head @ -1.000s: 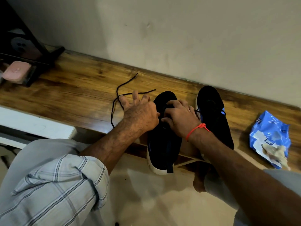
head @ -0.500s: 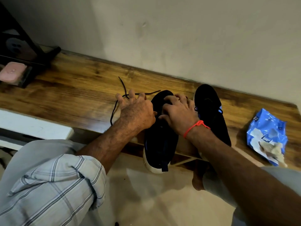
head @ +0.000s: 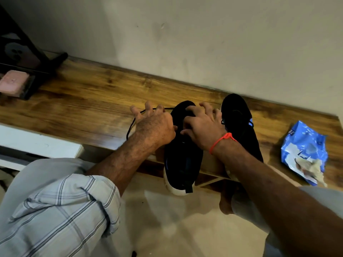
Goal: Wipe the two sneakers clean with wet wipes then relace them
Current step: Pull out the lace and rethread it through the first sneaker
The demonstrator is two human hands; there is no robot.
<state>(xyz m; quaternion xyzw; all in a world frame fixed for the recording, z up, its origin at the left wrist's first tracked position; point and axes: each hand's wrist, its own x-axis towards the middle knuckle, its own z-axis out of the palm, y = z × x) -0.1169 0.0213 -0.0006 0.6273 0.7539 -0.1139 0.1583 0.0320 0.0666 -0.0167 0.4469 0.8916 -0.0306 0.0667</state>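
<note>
step: relacing, judged | near sneaker overhangs shelf front edge, second sneaker beside it by the wall | left hand pinches lace; right hand grasps tongue area | next: thread next eyelet

bare shelf left (wall behind)

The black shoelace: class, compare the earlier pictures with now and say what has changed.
The black shoelace shows less loose length on the wooden shelf. Both hands, left and right, stay at the left sneaker. Right sneaker and wipes packet unmoved.
</note>
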